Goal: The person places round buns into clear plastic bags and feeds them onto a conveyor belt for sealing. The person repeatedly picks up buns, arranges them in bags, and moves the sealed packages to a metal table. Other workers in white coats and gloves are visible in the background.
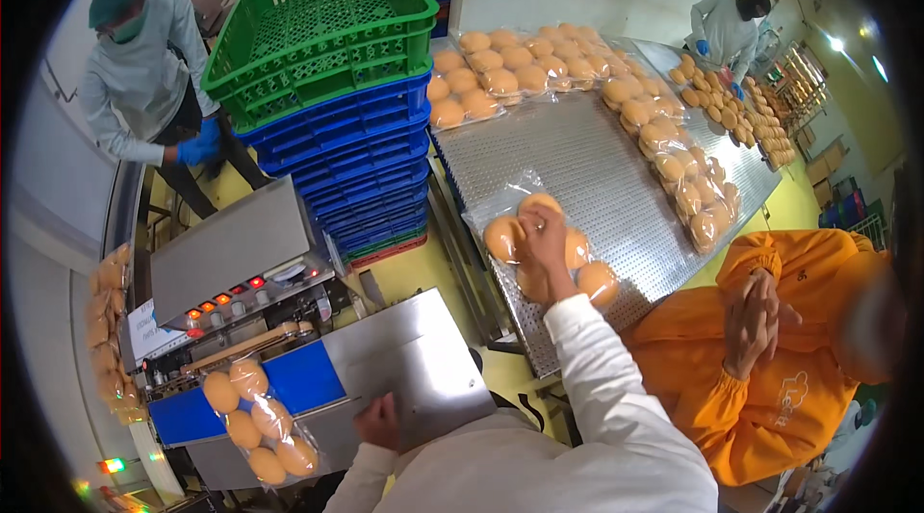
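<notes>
My right hand (547, 242) reaches out over a clear plastic bag of round buns (597, 283) on the perforated metal table (548, 145). Its fingers are pinched on the film among the buns. Close to my body, my left hand (379, 420) is curled at the edge of a smooth steel plate (411, 347), with nothing visible in it. Left of that hand, another bag of buns (271, 418) lies partly on the blue conveyor belt (302, 374) of a bag sealing machine (231, 260). Several of the machine's buttons glow red-orange.
Stacked blue crates (346, 145) topped by a green crate (325, 29) stand between machine and table. Bagged buns (534, 62) line the table's far and right sides. A person in orange (765, 361) stands close at right; gloved workers stand far left (155, 80) and far right (725, 29).
</notes>
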A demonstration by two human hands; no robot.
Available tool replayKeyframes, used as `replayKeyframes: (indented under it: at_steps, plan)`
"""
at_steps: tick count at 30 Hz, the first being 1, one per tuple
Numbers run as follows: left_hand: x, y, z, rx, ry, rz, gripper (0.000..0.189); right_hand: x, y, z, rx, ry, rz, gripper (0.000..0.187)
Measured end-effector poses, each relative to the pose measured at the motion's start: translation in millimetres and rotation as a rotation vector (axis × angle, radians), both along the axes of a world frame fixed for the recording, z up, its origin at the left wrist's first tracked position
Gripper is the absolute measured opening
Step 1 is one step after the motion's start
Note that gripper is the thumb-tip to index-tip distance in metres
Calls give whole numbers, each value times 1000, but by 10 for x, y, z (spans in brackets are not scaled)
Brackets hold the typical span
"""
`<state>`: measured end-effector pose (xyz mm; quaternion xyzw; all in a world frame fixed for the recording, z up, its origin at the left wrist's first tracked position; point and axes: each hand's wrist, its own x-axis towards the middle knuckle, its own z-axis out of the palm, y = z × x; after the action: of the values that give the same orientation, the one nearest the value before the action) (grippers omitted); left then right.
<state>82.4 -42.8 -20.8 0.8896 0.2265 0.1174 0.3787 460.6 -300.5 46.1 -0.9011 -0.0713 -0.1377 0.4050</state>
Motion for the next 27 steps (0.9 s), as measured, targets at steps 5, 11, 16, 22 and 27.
replayKeyframes:
  at_steps: [5,11,16,22,27]
  plan:
    - [1434,-730,-42,-383,-108,-100,22,465,-605,-414,-326,87,45,49]
    - [2621,-1248,42,-1373,37,176,28,-49,-516,-381,-306,125,33,52]
    - [2923,-1426,-162,-1237,32,263,28,-247,-609,-289,-312,61,19,45]
    - [3063,-1404,-474,-1142,-70,341,20,607,-591,-543,112,302,-81,32]
    - [3236,-1642,-445,-1105,-111,303,16,1133,-969,-1000,88,461,-21,18]
